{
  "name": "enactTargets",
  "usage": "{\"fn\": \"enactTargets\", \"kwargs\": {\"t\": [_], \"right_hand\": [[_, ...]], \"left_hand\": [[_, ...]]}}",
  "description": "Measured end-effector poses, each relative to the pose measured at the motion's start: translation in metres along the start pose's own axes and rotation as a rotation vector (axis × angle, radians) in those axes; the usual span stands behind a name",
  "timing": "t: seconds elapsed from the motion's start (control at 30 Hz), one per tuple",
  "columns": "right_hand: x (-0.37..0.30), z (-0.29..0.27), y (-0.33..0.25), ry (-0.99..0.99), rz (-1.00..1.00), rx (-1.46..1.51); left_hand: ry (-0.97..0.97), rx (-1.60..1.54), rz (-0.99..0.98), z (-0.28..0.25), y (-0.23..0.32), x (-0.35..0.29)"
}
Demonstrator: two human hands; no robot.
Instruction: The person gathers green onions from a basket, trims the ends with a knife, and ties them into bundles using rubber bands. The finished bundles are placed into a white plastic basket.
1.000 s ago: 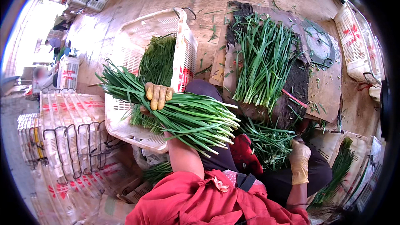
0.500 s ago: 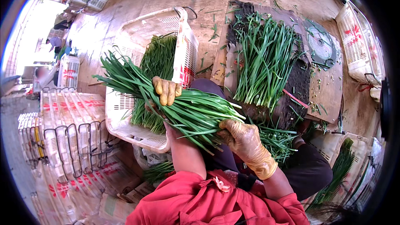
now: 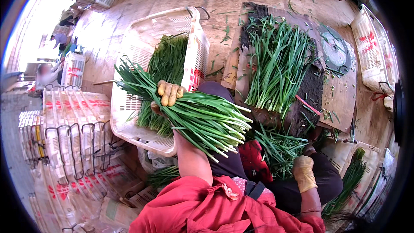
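My gloved left hand [image 3: 170, 94] is wrapped round a thick bunch of garlic chives [image 3: 211, 123]. The pale cut ends of the bunch fan out to the right, and its green tips hang over a white plastic crate [image 3: 201, 45]. More chives [image 3: 166, 62] lie inside that crate. My right hand [image 3: 303, 168], in a yellowish glove, is low at the right beside loose chive leaves [image 3: 280, 149]. Its fingers are mostly hidden, so what they do cannot be seen. A larger heap of chives [image 3: 278, 64] is spread on a dark, dirty mat [image 3: 308, 86].
Stacked white crates [image 3: 75, 108] stand at the left. Another crate [image 3: 371, 47] is at the far right, and one with chives [image 3: 351, 185] sits lower right. A round disc [image 3: 334, 51] and a red strip [image 3: 307, 104] lie by the heap. People are in the background left.
My right hand has left the stem ends of the bunch and dropped down to the right, beside the loose leaves. My left hand still holds the bunch in nearly the same place.
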State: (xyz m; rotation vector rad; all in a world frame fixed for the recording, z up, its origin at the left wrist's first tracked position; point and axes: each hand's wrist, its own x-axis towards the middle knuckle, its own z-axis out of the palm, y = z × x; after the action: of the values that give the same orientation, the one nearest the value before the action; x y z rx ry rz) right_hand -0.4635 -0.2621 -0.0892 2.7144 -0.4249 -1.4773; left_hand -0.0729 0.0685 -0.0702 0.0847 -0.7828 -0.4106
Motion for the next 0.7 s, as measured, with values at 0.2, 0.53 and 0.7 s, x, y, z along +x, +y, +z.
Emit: {"fn": "enactTargets", "kwargs": {"t": [0.2,0.53,0.7], "right_hand": [[-0.029,-0.133,-0.056,0.897,-0.403,0.981],[0.002,-0.214,-0.121,0.098,-0.817,1.411],[-0.006,-0.247,-0.099,0.000,-0.983,1.075]], "left_hand": [[-0.082,0.022,-0.024,0.002,0.008,0.003],[-0.123,0.039,-0.034,0.002,0.001,0.009],[0.136,0.121,0.002,0.040,-0.014,0.019]]}}
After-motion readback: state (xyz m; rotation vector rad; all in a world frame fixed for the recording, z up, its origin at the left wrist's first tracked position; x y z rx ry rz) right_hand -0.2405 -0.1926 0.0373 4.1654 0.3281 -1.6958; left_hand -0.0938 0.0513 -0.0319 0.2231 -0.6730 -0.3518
